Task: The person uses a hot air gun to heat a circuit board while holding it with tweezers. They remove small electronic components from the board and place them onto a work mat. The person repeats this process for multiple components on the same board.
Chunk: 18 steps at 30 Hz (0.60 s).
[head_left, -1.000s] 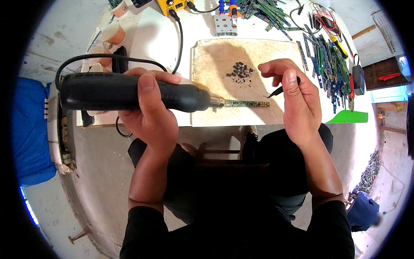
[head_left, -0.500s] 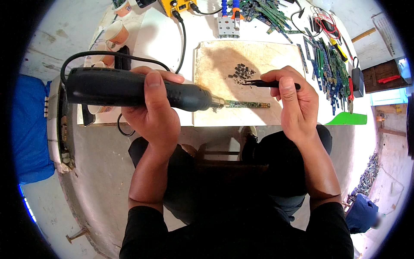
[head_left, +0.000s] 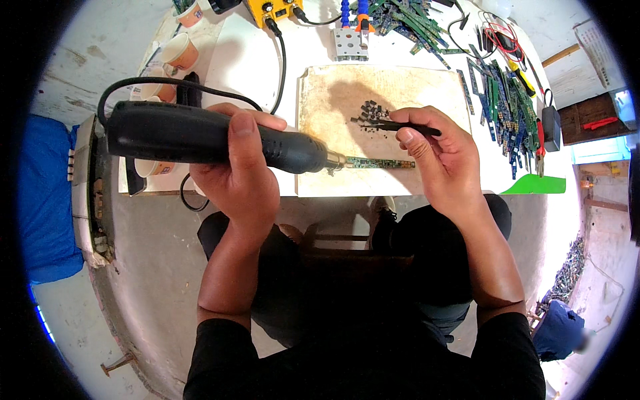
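My left hand (head_left: 240, 160) is closed around a black hot air gun (head_left: 173, 133), its metal nozzle pointing right at the left end of a narrow green circuit board strip (head_left: 380, 163). The strip lies on a stained, light-coloured board (head_left: 320, 93) near the table's front edge. Between thumb and fingers, my right hand (head_left: 443, 153) pinches black tweezers (head_left: 407, 127). Their tips point left, over or beside a small pile of black chips (head_left: 375, 110); whether they touch any chip I cannot tell.
A yellow soldering station (head_left: 273, 9) stands at the back, its cable looping forward. Paper cups (head_left: 180, 52) line the left side. Circuit strips are heaped at the right (head_left: 503, 100) and back (head_left: 413, 23). A metal block (head_left: 351, 44) with blue flexible hoses sits behind the board.
My right hand has moved left with the tweezers, bringing their tips further left by the chip pile. The hot air gun has barely shifted.
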### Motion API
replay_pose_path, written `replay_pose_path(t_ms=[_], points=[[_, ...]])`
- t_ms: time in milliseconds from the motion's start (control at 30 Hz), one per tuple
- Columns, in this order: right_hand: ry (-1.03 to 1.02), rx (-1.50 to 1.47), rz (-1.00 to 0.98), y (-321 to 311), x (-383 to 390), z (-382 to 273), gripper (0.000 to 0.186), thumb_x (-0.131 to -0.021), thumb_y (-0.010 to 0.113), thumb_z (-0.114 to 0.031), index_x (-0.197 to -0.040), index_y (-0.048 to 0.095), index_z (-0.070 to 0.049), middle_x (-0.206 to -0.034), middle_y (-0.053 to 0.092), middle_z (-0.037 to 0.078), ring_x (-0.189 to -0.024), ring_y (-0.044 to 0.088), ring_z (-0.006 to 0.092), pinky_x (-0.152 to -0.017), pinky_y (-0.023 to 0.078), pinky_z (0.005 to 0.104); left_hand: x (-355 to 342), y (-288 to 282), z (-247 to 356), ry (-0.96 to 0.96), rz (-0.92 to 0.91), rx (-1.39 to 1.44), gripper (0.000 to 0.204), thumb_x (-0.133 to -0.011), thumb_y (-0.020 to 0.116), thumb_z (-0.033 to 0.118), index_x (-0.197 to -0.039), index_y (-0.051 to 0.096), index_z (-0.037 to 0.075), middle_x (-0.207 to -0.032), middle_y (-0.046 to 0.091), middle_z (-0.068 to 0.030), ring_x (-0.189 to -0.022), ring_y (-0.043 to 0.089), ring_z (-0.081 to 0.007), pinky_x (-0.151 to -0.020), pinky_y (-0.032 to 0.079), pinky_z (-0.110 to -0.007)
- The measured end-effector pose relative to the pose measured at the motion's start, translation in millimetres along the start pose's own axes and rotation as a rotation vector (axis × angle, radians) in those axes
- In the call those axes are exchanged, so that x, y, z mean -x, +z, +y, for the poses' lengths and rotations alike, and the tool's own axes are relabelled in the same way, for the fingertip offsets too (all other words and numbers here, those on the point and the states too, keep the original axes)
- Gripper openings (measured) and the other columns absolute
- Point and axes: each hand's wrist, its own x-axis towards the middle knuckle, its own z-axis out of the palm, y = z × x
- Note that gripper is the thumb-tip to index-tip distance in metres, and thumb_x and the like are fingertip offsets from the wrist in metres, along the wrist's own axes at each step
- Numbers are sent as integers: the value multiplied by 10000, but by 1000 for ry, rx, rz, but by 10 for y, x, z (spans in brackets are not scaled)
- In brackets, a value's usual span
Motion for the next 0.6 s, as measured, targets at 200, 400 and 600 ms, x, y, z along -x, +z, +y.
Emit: replay_pose_path(t_ms=[200,400,600], points=[[97,-33,2,-14,13,-12,169,-970,664,-71,-1123,682,-2,-965,721,78,-853,653,113,-778,515,258,-1,-4,-23,29,0,-56,174,-1017,584,179,-970,579,11,-791,713,-81,-736,641,-104,-760,499,-240],[158,-119,49,-61,-3,-15,175,-949,680,-4,-1123,679,11,-999,687,31,-884,607,63,-806,487,220,30,10,-16,12,-33,-52,205,-1008,589,169,-895,620,1,-810,700,-65,-743,631,-107,-761,495,-247],[65,-82,33,-62,-23,47,139,-920,691,-13,-1058,710,-13,-993,690,52,-873,624,90,-777,496,233,-4,-32,-43,33,-25,-52,207,-1010,596,192,-909,616,12,-803,711,-70,-733,644,-109,-751,497,-238]])
